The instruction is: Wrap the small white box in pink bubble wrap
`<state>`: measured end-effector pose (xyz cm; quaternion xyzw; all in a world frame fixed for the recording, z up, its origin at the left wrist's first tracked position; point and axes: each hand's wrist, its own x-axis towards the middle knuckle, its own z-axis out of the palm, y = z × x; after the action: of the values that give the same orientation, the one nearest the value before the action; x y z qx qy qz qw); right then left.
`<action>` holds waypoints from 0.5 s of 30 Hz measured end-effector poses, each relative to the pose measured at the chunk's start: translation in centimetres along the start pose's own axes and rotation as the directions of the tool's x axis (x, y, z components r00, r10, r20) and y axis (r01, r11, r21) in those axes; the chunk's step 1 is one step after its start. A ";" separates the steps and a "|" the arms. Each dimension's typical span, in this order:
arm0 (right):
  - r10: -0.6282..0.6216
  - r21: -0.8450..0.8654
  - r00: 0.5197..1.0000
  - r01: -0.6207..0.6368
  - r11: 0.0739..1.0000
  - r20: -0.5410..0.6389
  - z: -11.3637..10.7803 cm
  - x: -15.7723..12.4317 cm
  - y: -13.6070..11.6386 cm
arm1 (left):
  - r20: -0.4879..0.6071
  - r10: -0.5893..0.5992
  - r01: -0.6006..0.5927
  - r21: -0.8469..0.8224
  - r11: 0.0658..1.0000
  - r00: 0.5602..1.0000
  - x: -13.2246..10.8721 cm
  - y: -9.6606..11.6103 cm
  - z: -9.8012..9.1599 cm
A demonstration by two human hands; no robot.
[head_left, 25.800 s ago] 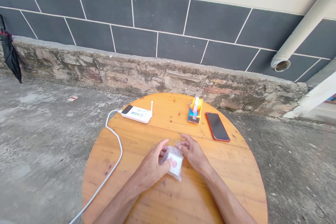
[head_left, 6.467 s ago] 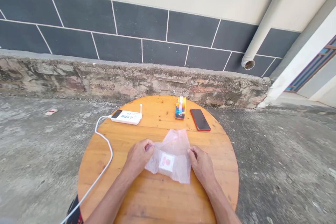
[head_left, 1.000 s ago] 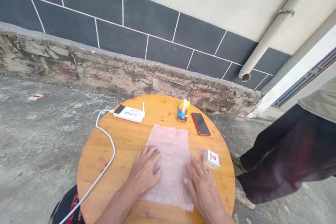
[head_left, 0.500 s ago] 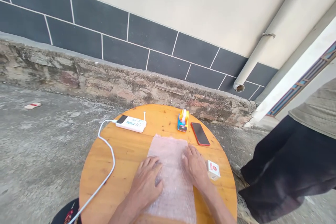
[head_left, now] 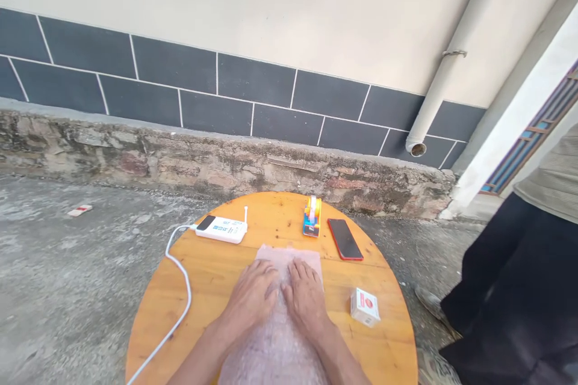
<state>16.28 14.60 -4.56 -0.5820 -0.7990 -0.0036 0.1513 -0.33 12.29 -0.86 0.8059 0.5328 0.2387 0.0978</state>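
1. Both our left hand (head_left: 253,293) and right hand (head_left: 307,301) lie palm-down, stretched flat, with nothing gripped that we can see.
2. Beneath them we have the translucent wrap (head_left: 277,352), its long axis running away from us, its far end showing just beyond our hands.
3. We see the small white box (head_left: 365,307) to the right, apart from our hands and nearer the right one.

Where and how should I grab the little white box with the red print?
Probably pinch the white box by two opposite upright sides, right hand coming from above: it has flat faces and sits on the table to that hand's right.
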 end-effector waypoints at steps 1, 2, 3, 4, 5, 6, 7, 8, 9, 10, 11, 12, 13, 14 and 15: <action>0.002 0.006 1.000 -0.002 1.000 0.005 0.0 0.1 0.0 | -0.011 0.003 -0.003 0.013 1.000 1.000 0.4 -0.2 0.4; 0.003 0.011 1.000 -0.003 1.000 0.010 0.1 0.1 0.0 | -0.012 0.004 -0.004 0.022 1.000 1.000 0.6 -0.5 0.8; 0.004 0.017 1.000 -0.004 1.000 0.013 0.2 0.2 0.0 | -0.011 0.001 -0.001 0.029 1.000 1.000 0.6 -0.9 1.3; 0.005 0.023 1.000 -0.005 1.000 0.015 0.2 0.3 0.0 | -0.008 0.002 -0.002 0.035 0.999 1.000 0.4 -1.3 1.8; 0.007 0.028 1.000 -0.007 1.000 0.016 0.3 0.4 0.1 | -0.007 0.006 -0.006 0.041 0.999 1.000 0.2 -1.7 2.2; 0.011 0.031 1.000 -0.011 0.999 0.016 0.3 0.4 0.1 | -0.008 0.013 -0.013 0.047 0.999 1.000 0.0 -2.1 2.6; 0.020 0.031 1.000 -0.020 0.999 0.014 0.2 0.4 0.2 | -0.011 0.023 -0.023 0.053 0.998 1.000 -0.2 -2.4 2.8; 0.035 0.026 0.999 -0.035 0.999 0.010 0.2 0.4 0.3 | -0.014 0.031 -0.030 0.056 0.998 0.999 -0.3 -2.6 2.9; 0.056 0.017 0.998 -0.056 0.998 0.005 0.1 0.4 0.4 | -0.018 0.035 -0.034 0.058 0.998 0.999 -0.4 -2.8 3.0; 0.082 0.003 0.997 -0.082 0.997 -0.001 -0.1 0.3 0.5 | -0.022 0.038 -0.037 0.057 0.998 0.999 -0.4 -2.9 3.0; 0.109 -0.014 0.994 -0.109 0.994 -0.009 -0.3 0.2 0.6 | -0.028 0.040 -0.039 0.054 0.998 0.999 -0.4 -2.9 3.0; 0.134 -0.034 0.991 -0.134 0.990 -0.018 -0.5 0.1 0.7 | -0.034 0.042 -0.040 0.050 0.998 0.999 -0.3 -3.0 3.0; 0.154 -0.056 0.988 -0.156 0.986 -0.027 -0.6 -0.1 0.9 | -0.041 0.043 -0.042 0.044 0.998 0.998 -0.3 -3.0 3.0; 0.169 -0.076 0.985 -0.171 0.982 -0.035 -0.8 -0.2 1.0 | -0.046 0.047 -0.045 0.038 0.998 0.998 -0.3 -3.0 3.0; 0.178 -0.096 0.983 -0.181 0.979 -0.040 -0.9 -0.3 1.2 | -0.051 0.051 -0.049 0.030 0.998 0.997 -0.3 -3.0 3.0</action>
<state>17.66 14.56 -4.00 -0.6584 -0.7395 -0.0384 0.1344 -1.43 13.57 -4.77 0.8139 0.5182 0.2542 0.0662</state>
